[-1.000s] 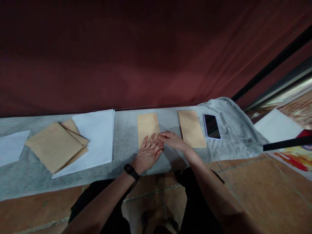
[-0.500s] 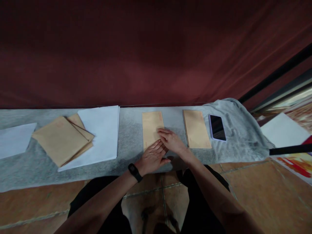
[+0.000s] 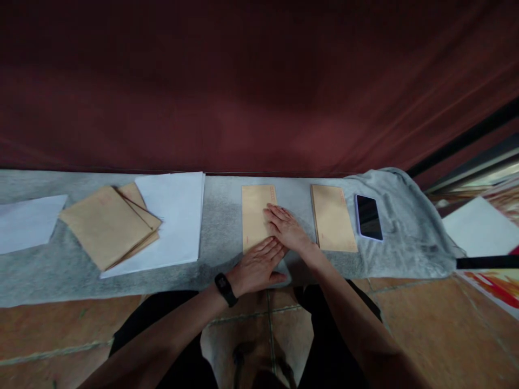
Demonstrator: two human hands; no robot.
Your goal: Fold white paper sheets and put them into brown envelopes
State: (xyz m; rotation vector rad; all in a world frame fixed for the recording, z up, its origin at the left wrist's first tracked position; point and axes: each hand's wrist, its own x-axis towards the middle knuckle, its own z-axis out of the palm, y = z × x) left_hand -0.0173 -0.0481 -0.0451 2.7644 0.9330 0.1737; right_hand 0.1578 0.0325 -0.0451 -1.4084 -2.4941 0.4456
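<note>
A brown paper envelope (image 3: 257, 208) with small red print lies flat on the grey cloth in front of me. My left hand (image 3: 259, 266), a black band on its wrist, rests flat over the envelope's near end, fingers stretched out. Over the right edge of the envelope lies my right hand (image 3: 286, 227), its fingers extended and touching the paper. The two hands meet at the left fingertips. Both palms face down, so the near end of the envelope is hidden.
To the right are a stack of brown envelopes (image 3: 334, 219) and a phone (image 3: 368, 217). On the left, more brown envelopes (image 3: 107, 224) overlap white paper sheets (image 3: 178, 216), with another white sheet (image 3: 28, 224) farther left. A dark red curtain (image 3: 243, 108) hangs behind the grey cloth (image 3: 221, 216).
My right hand's fingers have straightened and lie flatter on the envelope. My left hand has shifted slightly toward me. The view has tilted a little.
</note>
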